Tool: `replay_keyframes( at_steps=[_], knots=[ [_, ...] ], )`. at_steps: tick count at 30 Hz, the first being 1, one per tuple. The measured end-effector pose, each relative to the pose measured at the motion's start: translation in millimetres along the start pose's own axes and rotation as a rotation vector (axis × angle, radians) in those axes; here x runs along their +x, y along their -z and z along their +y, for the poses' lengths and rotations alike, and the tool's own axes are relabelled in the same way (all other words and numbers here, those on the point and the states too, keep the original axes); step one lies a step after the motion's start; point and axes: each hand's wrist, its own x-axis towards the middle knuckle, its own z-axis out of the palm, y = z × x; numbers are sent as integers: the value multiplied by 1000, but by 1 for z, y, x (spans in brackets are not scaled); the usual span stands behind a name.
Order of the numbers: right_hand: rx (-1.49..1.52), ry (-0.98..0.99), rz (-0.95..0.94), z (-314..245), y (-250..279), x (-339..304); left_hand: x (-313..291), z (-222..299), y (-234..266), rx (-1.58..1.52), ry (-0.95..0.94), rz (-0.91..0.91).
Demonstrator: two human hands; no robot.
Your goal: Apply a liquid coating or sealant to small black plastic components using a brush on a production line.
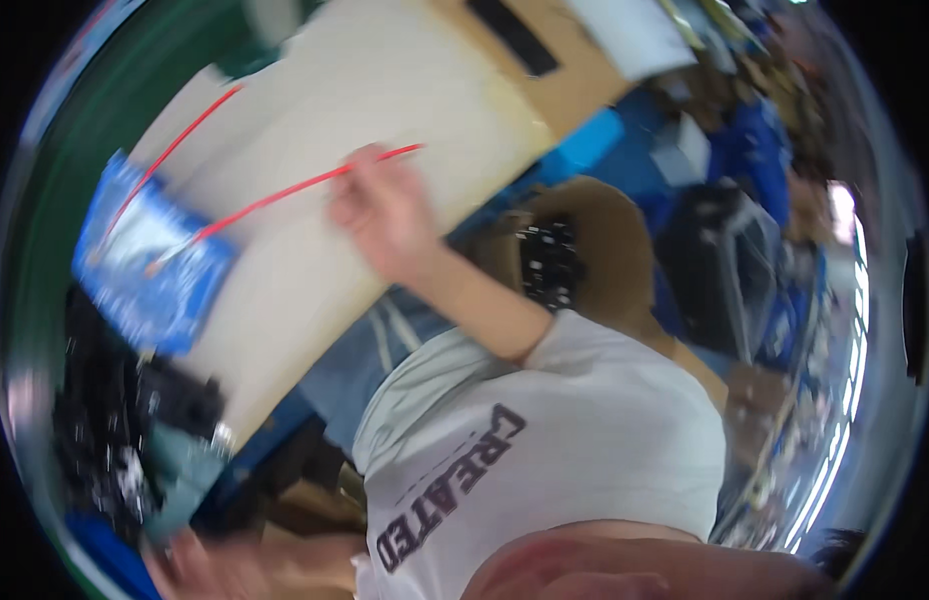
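Note:
My right hand (380,205) is closed around a thin red-handled stick, seemingly a brush (280,193), above the pale tabletop (325,250). The brush slants down to the left, and its lighter tip lies over a blue, plastic-looking container (175,310). A second thin red stick (185,135) leans from that container toward the far side; its lower end blurs into the container. Low at the left, off the table, my left hand (185,568) is smeared by motion. Its fingers are too blurred to read, and I can make out nothing in it.
Dark, cluttered items (135,400) stand beside the table's near left corner. A brown cardboard sheet (575,70) with a black strip (515,37) lies at the far right. Right of my arm are an open cardboard box (615,230) with dark shiny pieces and a dark grey bin (720,265).

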Motion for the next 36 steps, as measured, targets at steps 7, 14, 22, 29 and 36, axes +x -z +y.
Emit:
replay_keyframes(
  at_steps=[7, 14, 22, 29, 36],
  knots=[
    [50, -4, 42, 0, -11, -3, -45, 33, -22, -405, -1, 271],
    [39, -5, -15, -5, -14, -1, -48, 51, -32, -513, 35, 309],
    [43, -13, -25, -3, -14, -2, -52, 48, -34, -578, 44, 341],
    [26, -13, -24, -4, -16, -4, -54, 46, -28, -597, 63, 385],
    [-13, -17, 2, -7, -18, -4, -56, 40, -18, -592, 61, 431]
  ],
)
